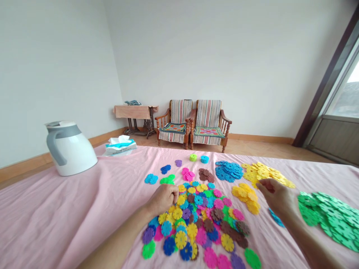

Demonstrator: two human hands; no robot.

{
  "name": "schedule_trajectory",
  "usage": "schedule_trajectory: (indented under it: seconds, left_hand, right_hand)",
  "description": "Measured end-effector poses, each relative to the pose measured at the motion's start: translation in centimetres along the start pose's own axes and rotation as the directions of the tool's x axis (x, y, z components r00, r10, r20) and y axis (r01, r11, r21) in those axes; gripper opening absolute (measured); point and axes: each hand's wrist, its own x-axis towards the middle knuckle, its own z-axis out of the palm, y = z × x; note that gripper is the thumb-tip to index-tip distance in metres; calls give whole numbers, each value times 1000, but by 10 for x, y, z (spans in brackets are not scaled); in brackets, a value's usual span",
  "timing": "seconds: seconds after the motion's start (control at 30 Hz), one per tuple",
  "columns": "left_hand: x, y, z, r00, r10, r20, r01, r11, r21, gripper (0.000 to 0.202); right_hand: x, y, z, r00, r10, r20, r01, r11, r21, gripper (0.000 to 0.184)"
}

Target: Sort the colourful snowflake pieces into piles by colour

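Observation:
A mixed heap of flower-shaped plastic discs (pixel 198 200) in several colours lies in front of me on the pink cloth. My left hand (pixel 166 198) is closed at the heap's upper left edge, beside its yellow and blue discs; whatever its fingers hold is hidden. My right hand (pixel 272 191) has thumb and fingers pinched together at the near edge of the yellow disc pile (pixel 265 172). Whether a disc is between those fingertips is unclear. A smaller yellow group (pixel 246 198) lies to its left. Blue discs (pixel 276 218) are partly covered by my right wrist.
Green discs (pixel 332 216) spread at the right; a blue pile (pixel 228 170) lies beyond the heap. Small groups include pink (pixel 187 174), brown (pixel 206 175) and light green (pixel 167 179) discs. A white jug (pixel 74 151) and tissue pack (pixel 121 145) stand left. Two chairs (pixel 209 116) are behind.

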Motion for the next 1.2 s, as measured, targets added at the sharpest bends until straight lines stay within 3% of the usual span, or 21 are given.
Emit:
schedule_trajectory:
  seconds: [0.2, 0.33, 0.43, 0.53, 0.7, 0.87, 1.2]
  left_hand:
    - [0, 1, -1, 1000, 10, 4, -10, 1000, -2, 22]
    - [0, -1, 0, 1000, 16, -4, -16, 1000, -4, 21]
    - [0, -2, 0, 1000, 12, -2, -12, 1000, -13, 21]
    - [-1, -2, 0, 1000, 0, 2, 0, 1000, -25, 21]
    - [-1, -2, 0, 1000, 5, 0, -5, 1000, -29, 21]
    - [-1, -2, 0, 1000, 2, -6, -2, 1000, -28, 20]
    - [-1, 1, 0, 1000, -1, -1, 1, 999, -33, 20]
  right_hand:
    - [0, 17, 21, 993, -2, 119, -5, 998, 61, 25]
    - [-1, 19, 29, 993, -14, 115, 5, 996, 85, 28]
    - [-1, 11, 26, 995, -34, 91, 27, 997, 76, 28]
    - [-8, -7, 25, 979, -149, 136, 131, 983, 130, 25]
    - [-35, -37, 38, 869, -358, 342, 304, 931, 204, 22]
    - [-55, -46, 45, 857, -360, 368, 353, 931, 88, 17]
    - [-57, -47, 45, 865, -351, 357, 351, 934, 69, 9]
